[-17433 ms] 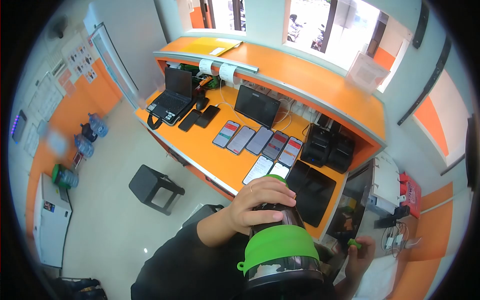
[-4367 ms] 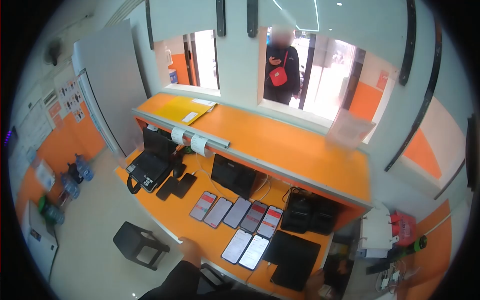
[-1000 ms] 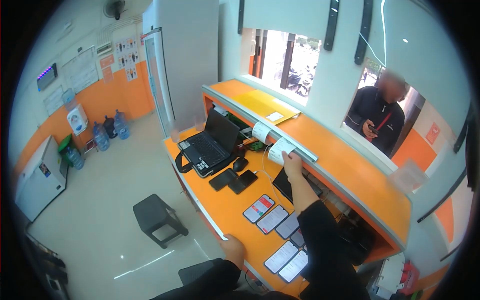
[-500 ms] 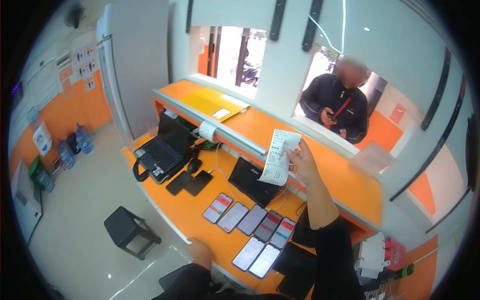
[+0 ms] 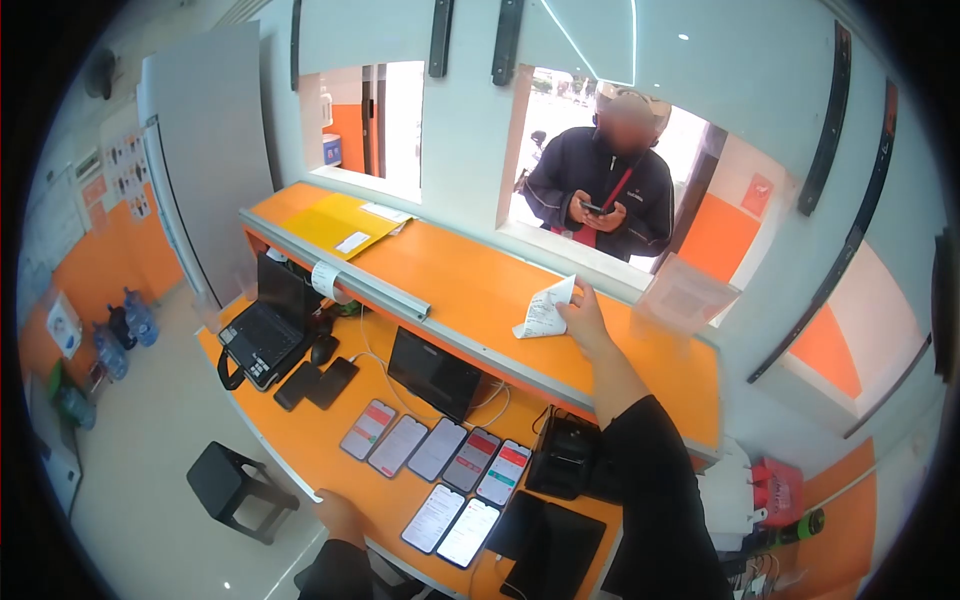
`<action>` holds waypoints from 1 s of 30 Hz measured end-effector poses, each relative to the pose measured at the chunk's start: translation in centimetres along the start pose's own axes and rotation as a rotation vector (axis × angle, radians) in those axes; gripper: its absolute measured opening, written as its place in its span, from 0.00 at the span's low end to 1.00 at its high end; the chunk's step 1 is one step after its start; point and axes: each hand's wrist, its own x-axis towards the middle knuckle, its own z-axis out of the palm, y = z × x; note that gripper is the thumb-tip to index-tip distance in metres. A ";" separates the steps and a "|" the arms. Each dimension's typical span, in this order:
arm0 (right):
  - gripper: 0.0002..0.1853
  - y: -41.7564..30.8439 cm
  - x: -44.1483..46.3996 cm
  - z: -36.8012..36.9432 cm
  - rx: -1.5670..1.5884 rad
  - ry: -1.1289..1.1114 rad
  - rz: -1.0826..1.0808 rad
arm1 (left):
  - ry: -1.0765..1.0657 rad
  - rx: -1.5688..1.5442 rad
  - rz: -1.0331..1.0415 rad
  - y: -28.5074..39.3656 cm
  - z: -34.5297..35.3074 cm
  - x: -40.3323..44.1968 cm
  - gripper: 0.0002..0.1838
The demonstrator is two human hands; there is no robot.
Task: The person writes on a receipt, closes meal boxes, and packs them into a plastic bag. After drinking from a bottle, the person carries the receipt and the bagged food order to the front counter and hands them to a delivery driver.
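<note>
Above the raised orange shelf (image 5: 460, 270), my right hand (image 5: 584, 322) pinches the right edge of a white printed receipt (image 5: 543, 312), whose lower end curls near the shelf surface. My left hand (image 5: 338, 514) rests at the front edge of the orange desk (image 5: 290, 440); its fingers are hard to make out. Several lit phones (image 5: 436, 449) lie in rows on the desk between my hands. Another receipt (image 5: 325, 280) hangs from the shelf's edge on the left. Beyond the window, a person (image 5: 606, 190) in a helmet and dark jacket holds a phone (image 5: 594, 209) in both hands.
A laptop (image 5: 264, 330), a mouse (image 5: 323, 349) and two dark phones are at the desk's left. A black screen (image 5: 430, 373) stands behind the lit phones. Yellow folders (image 5: 335, 222) lie on the shelf. A clear stand (image 5: 682, 290) is at its right, a stool (image 5: 225, 480) on the floor.
The receipt, first at the shelf's edge, was taken by my right hand and moved forward over the shelf. The view turned right. The person outside now has both hands at the phone.
</note>
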 end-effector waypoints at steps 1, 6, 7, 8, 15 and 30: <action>0.36 0.1 0.0 0.2 0.007 -0.003 0.002 | -0.031 -0.049 0.001 0.2 -0.3 -0.2 0.33; 0.39 -1.3 -0.7 0.6 0.035 0.076 -0.072 | -0.058 0.087 0.089 -1.5 1.2 4.5 0.33; 0.39 -1.4 -0.6 0.7 0.054 0.087 -0.078 | -0.032 -0.088 -0.041 -0.3 1.3 4.2 0.32; 0.39 -1.3 -0.7 0.6 0.081 0.077 -0.131 | -0.033 -0.088 -0.021 0.6 1.3 3.8 0.32; 0.30 0.7 1.5 -1.7 0.313 -0.006 -0.166 | -0.157 -0.746 0.730 10.8 2.1 -8.7 0.21; 0.31 -1.1 -1.2 -2.9 0.574 -0.053 -0.079 | -1.399 -0.353 1.314 32.0 18.3 -34.5 0.38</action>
